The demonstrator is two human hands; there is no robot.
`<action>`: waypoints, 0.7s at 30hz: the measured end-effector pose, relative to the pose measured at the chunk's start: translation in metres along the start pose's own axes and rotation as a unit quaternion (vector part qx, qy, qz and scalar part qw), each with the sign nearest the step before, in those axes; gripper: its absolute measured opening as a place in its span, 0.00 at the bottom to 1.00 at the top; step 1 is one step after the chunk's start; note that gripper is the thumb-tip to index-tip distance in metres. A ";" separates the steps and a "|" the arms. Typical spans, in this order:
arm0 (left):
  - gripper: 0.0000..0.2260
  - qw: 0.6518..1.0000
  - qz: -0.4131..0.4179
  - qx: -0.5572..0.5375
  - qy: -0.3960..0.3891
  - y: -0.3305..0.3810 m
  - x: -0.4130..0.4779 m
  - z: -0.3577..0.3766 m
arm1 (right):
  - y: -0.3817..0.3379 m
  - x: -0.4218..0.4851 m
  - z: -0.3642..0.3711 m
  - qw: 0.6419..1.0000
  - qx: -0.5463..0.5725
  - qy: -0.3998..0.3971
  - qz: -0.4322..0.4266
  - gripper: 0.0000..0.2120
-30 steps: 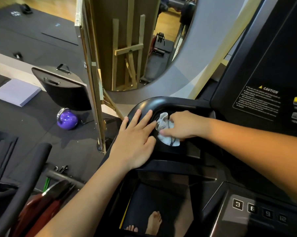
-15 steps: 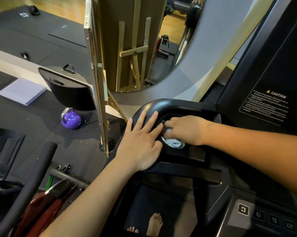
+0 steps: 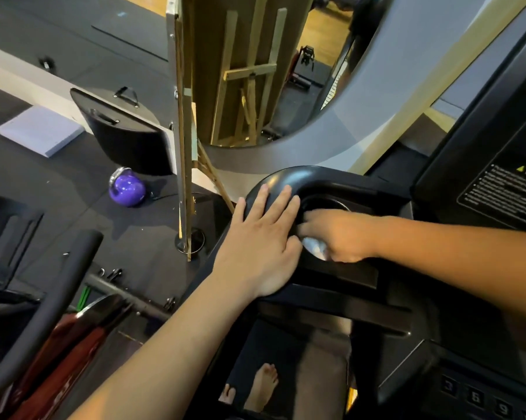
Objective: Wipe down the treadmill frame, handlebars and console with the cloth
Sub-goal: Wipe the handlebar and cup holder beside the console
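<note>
The left hand (image 3: pixel 263 241) lies flat on the curved black corner of the treadmill frame (image 3: pixel 289 177), fingers straight and slightly spread, much as it lay a second ago. Its fingertips reach the rim of the round cup recess (image 3: pixel 326 203) and touch the fingers of the right hand (image 3: pixel 342 234).

The right hand is blurred. It curls down over the cloth (image 3: pixel 316 248) and presses it at the near edge of the recess. A second ago most of the white cloth showed, bunched under the fingertips. Now only a small pale fold peeks out below the knuckles, and the hand sits nearer the person, so the far rim of the recess is uncovered.

The dark console (image 3: pixel 497 140) with its caution label rises at the right. On the floor to the left are a purple kettlebell (image 3: pixel 127 189) and a white pad (image 3: pixel 40 134). Bare feet (image 3: pixel 264 386) show below.
</note>
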State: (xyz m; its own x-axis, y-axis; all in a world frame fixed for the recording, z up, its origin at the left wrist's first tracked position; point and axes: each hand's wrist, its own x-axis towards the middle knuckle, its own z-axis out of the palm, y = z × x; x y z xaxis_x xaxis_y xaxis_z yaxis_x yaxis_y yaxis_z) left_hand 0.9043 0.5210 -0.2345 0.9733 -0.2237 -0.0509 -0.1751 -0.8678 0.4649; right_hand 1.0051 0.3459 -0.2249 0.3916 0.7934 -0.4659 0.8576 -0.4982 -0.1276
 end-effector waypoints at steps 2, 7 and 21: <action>0.31 1.000 0.000 0.003 0.000 -0.001 0.001 0.002 | 0.007 0.001 -0.003 0.982 -0.145 0.032 -0.117 0.10; 0.31 1.000 -0.003 0.002 -0.003 0.000 -0.001 -0.001 | -0.009 -0.001 -0.024 0.974 -0.206 -0.059 0.077 0.18; 0.32 1.000 -0.006 -0.010 -0.016 0.003 -0.001 -0.005 | -0.046 -0.060 -0.037 0.982 0.005 0.031 0.188 0.10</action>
State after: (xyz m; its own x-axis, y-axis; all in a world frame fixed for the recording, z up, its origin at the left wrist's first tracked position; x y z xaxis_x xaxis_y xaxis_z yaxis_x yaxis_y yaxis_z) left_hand 0.9032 0.5209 -0.2284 0.9702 -0.2272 -0.0845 -0.1598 -0.8617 0.4816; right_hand 0.9545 0.3336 -0.1589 0.6990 0.5730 -0.4279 0.6458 -0.7628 0.0335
